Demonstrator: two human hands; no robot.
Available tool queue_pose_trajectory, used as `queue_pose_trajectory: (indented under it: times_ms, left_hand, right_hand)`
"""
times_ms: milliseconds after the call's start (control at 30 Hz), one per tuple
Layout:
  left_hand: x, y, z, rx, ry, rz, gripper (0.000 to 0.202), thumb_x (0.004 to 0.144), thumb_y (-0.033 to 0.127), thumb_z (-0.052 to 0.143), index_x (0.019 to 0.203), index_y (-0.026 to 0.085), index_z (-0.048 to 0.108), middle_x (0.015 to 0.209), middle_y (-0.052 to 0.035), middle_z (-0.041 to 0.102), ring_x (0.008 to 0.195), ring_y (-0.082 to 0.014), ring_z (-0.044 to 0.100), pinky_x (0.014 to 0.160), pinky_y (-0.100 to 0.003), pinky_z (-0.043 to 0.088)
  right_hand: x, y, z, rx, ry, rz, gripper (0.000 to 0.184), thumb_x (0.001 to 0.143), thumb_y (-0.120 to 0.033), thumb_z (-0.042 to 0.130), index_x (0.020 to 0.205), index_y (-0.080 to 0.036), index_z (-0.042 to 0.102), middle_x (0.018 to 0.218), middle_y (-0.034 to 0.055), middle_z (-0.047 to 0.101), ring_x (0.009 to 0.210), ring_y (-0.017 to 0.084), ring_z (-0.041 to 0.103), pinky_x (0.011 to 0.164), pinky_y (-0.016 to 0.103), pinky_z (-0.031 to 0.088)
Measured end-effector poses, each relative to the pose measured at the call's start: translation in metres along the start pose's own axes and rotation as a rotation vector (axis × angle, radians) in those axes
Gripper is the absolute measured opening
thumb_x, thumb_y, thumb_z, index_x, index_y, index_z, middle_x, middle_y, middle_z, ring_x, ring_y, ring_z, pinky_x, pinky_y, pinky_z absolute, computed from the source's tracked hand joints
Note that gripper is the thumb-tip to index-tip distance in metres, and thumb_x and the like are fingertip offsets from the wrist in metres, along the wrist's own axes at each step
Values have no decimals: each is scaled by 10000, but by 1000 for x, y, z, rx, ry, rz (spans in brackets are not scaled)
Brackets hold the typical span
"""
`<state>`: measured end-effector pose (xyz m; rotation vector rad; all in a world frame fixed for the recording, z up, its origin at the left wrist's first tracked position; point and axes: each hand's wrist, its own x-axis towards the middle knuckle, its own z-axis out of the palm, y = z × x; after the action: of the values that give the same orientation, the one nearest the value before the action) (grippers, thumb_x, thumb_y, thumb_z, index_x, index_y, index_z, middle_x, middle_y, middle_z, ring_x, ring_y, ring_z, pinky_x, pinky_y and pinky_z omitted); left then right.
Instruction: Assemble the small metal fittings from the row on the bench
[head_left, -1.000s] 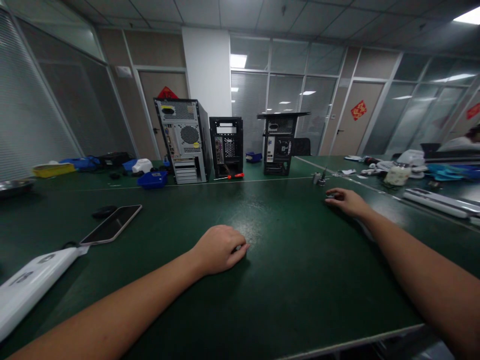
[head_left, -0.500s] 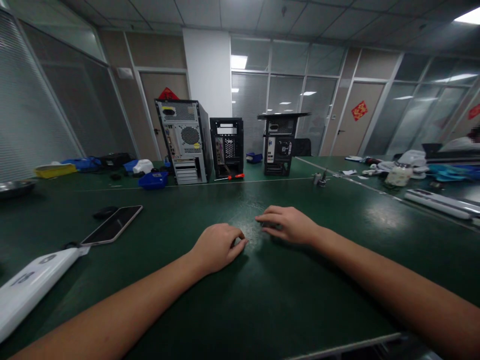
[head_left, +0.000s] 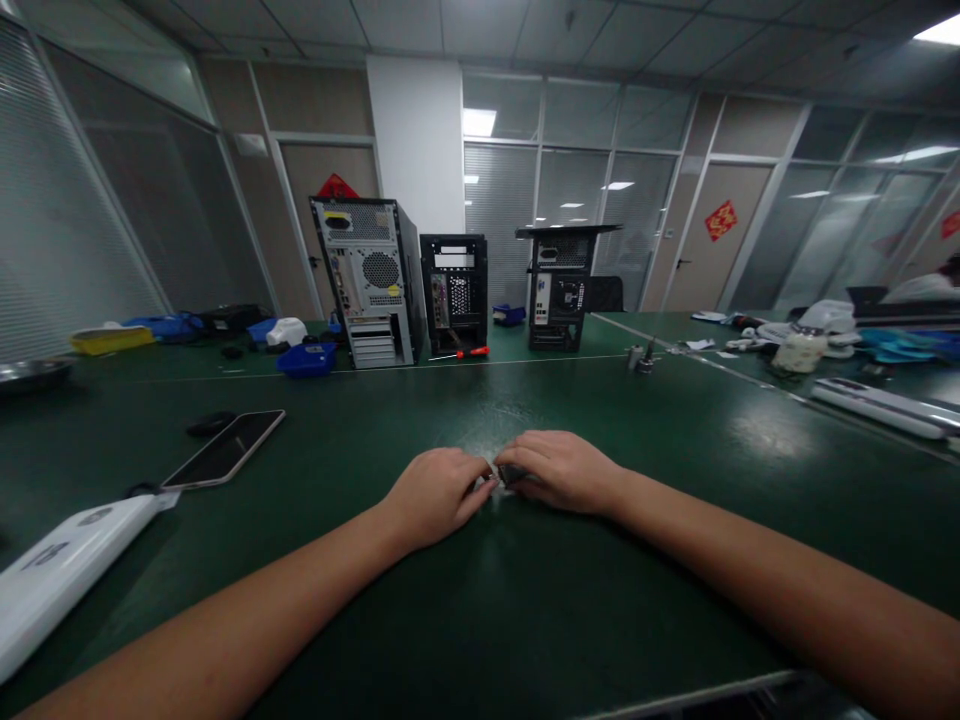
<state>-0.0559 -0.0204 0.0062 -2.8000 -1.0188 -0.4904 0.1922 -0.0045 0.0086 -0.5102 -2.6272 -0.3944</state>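
Observation:
My left hand [head_left: 435, 497] rests on the green table [head_left: 420, 620], fingers curled and thumb against the forefinger in a pinch. My right hand [head_left: 562, 468] lies just beside it, its fingers bent and closed, the fingertips meeting those of the left. Between the fingertips shows a small dark greyish piece [head_left: 512, 474], mostly covered by the right fingers and too small to name. Whatever the left fingers pinch is hidden.
Three computer cases [head_left: 381, 290] stand at the back, with a red-handled screwdriver [head_left: 472, 352] before them. A phone [head_left: 229, 448] and a white device [head_left: 71, 570] lie left. Blue tray [head_left: 306, 360], small metal parts [head_left: 641, 358] and a jar [head_left: 799, 350] sit farther off.
My right hand has moved left and slightly nearer, and its fingers have closed so that they meet the left fingertips. The left hand has stayed almost in place.

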Motion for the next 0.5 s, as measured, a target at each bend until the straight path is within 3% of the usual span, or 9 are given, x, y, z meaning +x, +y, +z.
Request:
queue_pose_trajectory:
  times_ms: [133,367,500]
  left_hand:
    - [-3,2,-3,-19,8,-16,183,989,312,552,934,184,671,813,-33,688,741,-199,616,666,-314,435]
    - [-7,3,-11,-19,14,16,189,989,324,573,936,188,693,818,-29,696,754,-204,622,683,-313,439]
    - [-7,0,-9,-15,41,56,184,996,312,575,936,186,695,827,-28,701,757,-200,628,688,-312,439]
  right_hand:
    - [-2,6,-5,-84,85,43,280,989,-195,524,1249,-167,622,1143,139,672,1007,238,645,840,383,543]
    - [6,-7,-18,10,151,153,270,1001,-260,535,1258,-180,554,1112,129,675,1035,262,614,883,440,502]
    - [15,-22,-17,65,113,83,242,981,-242,514,1206,-155,528,1032,126,637,932,245,561,839,414,474]
